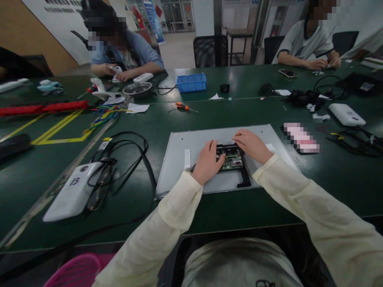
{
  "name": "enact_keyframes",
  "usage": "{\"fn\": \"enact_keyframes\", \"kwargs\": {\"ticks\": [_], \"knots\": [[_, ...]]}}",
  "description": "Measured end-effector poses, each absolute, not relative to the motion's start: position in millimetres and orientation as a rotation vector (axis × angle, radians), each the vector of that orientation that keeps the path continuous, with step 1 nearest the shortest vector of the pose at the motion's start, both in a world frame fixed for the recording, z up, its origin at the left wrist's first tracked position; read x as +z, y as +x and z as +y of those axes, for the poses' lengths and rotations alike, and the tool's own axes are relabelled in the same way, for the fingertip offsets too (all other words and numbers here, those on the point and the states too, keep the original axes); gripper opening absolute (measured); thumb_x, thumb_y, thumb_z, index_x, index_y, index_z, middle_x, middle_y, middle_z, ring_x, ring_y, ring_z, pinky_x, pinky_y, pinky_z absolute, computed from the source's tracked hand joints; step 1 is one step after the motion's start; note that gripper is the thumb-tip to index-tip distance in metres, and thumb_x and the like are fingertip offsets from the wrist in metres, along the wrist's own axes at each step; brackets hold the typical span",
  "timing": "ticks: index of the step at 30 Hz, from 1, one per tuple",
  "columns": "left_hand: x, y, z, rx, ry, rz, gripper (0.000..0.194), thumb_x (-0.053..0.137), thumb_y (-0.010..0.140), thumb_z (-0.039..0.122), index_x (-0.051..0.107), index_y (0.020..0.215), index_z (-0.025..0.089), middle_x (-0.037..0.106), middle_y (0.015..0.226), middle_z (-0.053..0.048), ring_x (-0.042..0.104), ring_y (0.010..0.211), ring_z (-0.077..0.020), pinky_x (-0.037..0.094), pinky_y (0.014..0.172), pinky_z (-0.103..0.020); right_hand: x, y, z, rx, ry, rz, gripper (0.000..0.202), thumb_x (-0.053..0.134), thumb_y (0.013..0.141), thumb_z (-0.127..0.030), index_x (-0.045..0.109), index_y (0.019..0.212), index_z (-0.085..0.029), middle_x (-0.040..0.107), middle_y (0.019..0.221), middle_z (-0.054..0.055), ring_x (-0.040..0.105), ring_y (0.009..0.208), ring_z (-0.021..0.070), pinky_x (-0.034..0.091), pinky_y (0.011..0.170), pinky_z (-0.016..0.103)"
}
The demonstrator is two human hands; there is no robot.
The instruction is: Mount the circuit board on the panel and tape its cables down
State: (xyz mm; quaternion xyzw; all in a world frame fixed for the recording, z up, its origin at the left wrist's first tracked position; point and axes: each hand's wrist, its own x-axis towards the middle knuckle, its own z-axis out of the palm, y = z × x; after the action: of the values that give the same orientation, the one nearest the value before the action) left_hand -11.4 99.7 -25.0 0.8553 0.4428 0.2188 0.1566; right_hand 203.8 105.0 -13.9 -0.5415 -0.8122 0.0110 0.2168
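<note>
A green circuit board (231, 162) sits in a black plastic frame (245, 177), which lies on a flat light-grey panel (173, 179) in front of me. My left hand (208, 161) grips the left side of this frame, its fingers curled over the edge and its thumb by the board. At the frame's far right corner, my right hand (251, 145) has its fingertips pinched together. Whatever they hold there is too small to make out. A white strip (187, 158) lies on the panel, left of my left hand.
Left of the panel lie a white power bank (73, 191) and black cables (143, 151). Beyond it are an orange screwdriver (183, 106), a blue basket (191, 83) and a metal bowl (137, 90). A pink phone (301, 137) lies right. Two people sit opposite.
</note>
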Motion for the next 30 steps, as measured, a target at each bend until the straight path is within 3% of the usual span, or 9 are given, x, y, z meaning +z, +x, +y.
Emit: {"fn": "enact_keyframes", "kwargs": {"ticks": [8, 25, 30], "knots": [[-26, -12, 101, 0.659, 2.453, 1.27, 0.053, 0.043, 0.093, 0.038, 0.032, 0.139, 0.013, 0.04, 0.14, -0.019, 0.042, 0.13, -0.0303, 0.036, 0.108, -0.047, -17, 200, 100, -0.029, -1.52, -2.263, 0.026, 0.047, 0.093, -0.016, 0.068, 0.107, -0.016, 0.068, 0.101, 0.009, 0.059, 0.098, 0.0216, 0.043, 0.087, 0.033], [-25, -10, 99, 0.633, 2.431, 1.301, 0.06, 0.043, 0.093, 0.037, 0.023, 0.144, 0.01, 0.038, 0.142, -0.021, 0.04, 0.132, -0.0314, 0.034, 0.108, -0.048, -9, 180, 102, -0.133, -1.56, -2.479, 0.026, 0.044, 0.089, -0.008, 0.069, 0.086, -0.012, 0.07, 0.092, 0.014, 0.062, 0.091, 0.0251, 0.037, 0.09, 0.037], [-25, -10, 100, 0.636, 2.426, 1.301, 0.061, 0.042, 0.093, 0.037, 0.022, 0.145, 0.01, 0.038, 0.142, -0.021, 0.039, 0.133, -0.0317, 0.034, 0.108, -0.049, -9, 179, 100, -0.11, -1.577, -2.457, 0.025, 0.044, 0.088, -0.007, 0.068, 0.088, -0.013, 0.071, 0.094, 0.014, 0.062, 0.093, 0.0247, 0.035, 0.094, 0.037]]}}
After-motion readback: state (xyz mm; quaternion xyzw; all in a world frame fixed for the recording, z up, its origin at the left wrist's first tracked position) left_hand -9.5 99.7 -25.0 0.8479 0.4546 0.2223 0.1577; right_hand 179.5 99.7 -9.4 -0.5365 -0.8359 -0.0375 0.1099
